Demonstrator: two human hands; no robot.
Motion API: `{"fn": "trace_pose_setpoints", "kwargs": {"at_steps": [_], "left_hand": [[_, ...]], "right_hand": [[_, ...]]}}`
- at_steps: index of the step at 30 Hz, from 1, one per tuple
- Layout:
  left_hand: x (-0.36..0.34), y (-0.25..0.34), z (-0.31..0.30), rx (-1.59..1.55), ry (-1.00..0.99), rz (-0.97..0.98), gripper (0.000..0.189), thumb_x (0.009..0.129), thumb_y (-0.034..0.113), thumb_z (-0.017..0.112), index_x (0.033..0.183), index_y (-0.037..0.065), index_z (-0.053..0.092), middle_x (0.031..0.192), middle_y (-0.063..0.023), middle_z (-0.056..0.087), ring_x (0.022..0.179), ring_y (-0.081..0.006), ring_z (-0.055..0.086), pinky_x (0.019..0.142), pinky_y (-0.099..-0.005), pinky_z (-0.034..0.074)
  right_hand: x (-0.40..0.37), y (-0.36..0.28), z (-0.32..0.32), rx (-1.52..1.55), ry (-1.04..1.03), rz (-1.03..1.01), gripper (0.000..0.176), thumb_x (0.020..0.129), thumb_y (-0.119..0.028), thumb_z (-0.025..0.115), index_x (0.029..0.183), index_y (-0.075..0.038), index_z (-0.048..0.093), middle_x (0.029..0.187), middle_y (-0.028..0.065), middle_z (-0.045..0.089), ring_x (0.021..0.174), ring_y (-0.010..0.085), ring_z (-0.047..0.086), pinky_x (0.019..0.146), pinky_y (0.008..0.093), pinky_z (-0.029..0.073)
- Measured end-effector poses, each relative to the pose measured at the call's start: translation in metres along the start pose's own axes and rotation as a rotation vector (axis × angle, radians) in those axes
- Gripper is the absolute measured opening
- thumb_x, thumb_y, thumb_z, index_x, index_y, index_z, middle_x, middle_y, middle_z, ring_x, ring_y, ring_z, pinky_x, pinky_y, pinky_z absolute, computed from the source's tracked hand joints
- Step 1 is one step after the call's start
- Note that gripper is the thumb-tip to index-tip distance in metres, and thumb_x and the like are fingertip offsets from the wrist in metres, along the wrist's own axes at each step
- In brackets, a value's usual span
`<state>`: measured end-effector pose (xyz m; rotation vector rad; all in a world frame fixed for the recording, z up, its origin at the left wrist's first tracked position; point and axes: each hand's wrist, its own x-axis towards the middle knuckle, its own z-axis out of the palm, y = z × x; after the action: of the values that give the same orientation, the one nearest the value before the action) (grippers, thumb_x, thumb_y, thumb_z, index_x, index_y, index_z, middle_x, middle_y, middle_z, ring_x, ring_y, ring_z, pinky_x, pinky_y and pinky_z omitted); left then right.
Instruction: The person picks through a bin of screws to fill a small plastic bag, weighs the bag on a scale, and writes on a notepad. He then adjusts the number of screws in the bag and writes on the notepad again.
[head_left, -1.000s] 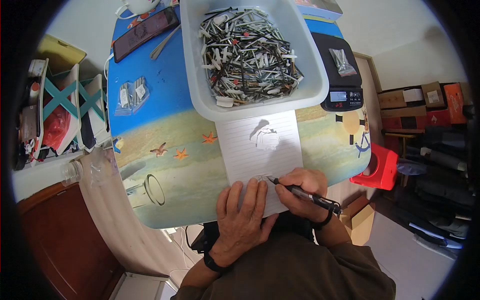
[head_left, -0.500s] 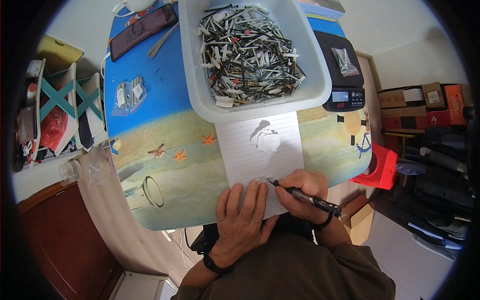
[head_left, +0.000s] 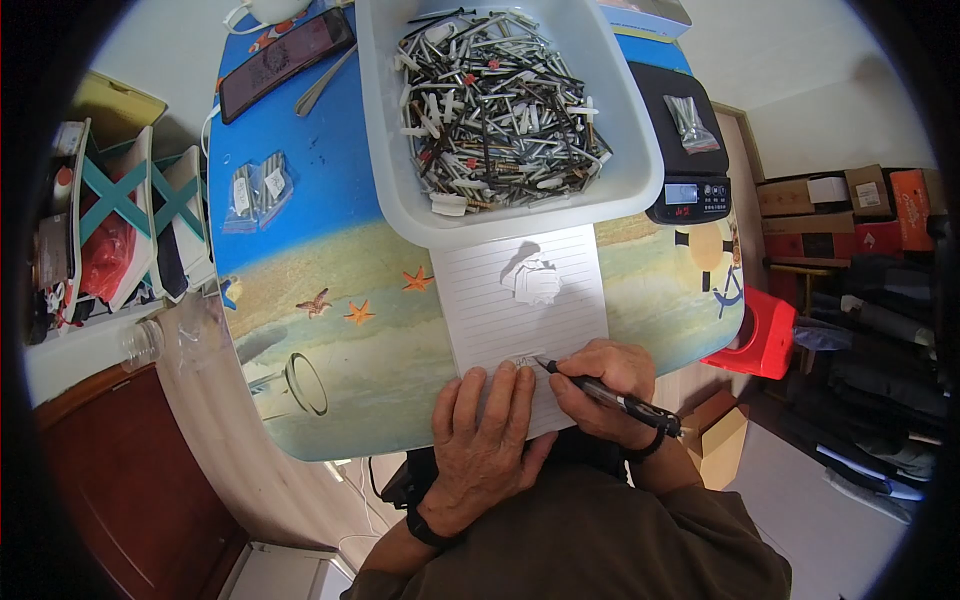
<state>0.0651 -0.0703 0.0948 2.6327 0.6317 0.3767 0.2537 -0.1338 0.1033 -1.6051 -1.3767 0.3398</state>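
Observation:
My right hand (head_left: 608,390) is closed around a black pen (head_left: 625,402), whose tip touches a small white paper slip (head_left: 523,361) with some marks on it. The slip lies on a lined notepad (head_left: 480,300). My left hand (head_left: 485,440) rests flat on the pad's lower part, fingertips at the slip's edge. Several white paper pieces (head_left: 535,282) lie in a small pile higher on the pad. Beyond the pad stands a white bin (head_left: 640,170) holding many screws, nails and plastic anchors (head_left: 500,110).
Right of the bin is a black scale (head_left: 690,197) with a bag of metal parts (head_left: 690,125). At the left lie small labelled bags (head_left: 258,192), a phone (head_left: 287,64) and a spoon (head_left: 322,85). A red stool (head_left: 755,335) stands beyond the table's right edge.
The pen has tilted very slightly in my right hand, its tip still at the slip. My left hand has not visibly moved.

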Motion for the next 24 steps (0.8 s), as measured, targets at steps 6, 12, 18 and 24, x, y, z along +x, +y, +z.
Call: {"fn": "trace_pose_setpoints", "kwargs": {"at_steps": [6,12,18,24], "left_hand": [[0.0,-0.0007,-0.0002,-0.006,0.003,0.003,0.071,0.088,0.047,0.07,0.142,0.004,0.053,0.144,-0.0159,0.047,0.133,-0.0372,0.04,0.111,-0.054,0.03],[0.0012,-0.0006,-0.0012,0.001,0.007,0.005,0.072,0.086,0.047,0.071,0.141,0.004,0.053,0.145,-0.0167,0.047,0.132,-0.0378,0.041,0.111,-0.0543,0.031],[0.0022,-0.0006,-0.0018,0.016,0.008,0.013,0.07,0.087,0.046,0.07,0.14,0.003,0.055,0.145,-0.0169,0.048,0.132,-0.0376,0.042,0.11,-0.054,0.031],[0.0024,0.0003,-0.0023,0.015,0.002,0.006,0.068,0.087,0.045,0.07,0.138,0.003,0.056,0.145,-0.0166,0.048,0.131,-0.0375,0.043,0.11,-0.0539,0.032]], "right_hand": [[-0.0001,0.0011,0.0009,-0.008,-0.001,-0.002,0.028,0.076,-0.002,0.079,0.094,-0.006,0.059,0.069,0.0083,0.066,0.056,0.0241,0.065,0.051,0.0339,0.05],[-0.0001,0.0013,0.0014,-0.001,0.007,0.0,0.027,0.076,-0.002,0.08,0.093,-0.007,0.06,0.068,0.0087,0.066,0.055,0.0248,0.065,0.05,0.0343,0.05],[-0.0016,-0.0001,-0.0008,0.002,-0.03,0.034,0.023,0.077,0.0,0.08,0.093,-0.003,0.064,0.075,0.0094,0.068,0.061,0.0239,0.068,0.054,0.033,0.054],[-0.0009,-0.0025,-0.0012,-0.014,-0.012,0.043,0.023,0.075,0.001,0.08,0.091,-0.003,0.063,0.072,0.0085,0.067,0.06,0.0239,0.068,0.053,0.0325,0.053]]}}
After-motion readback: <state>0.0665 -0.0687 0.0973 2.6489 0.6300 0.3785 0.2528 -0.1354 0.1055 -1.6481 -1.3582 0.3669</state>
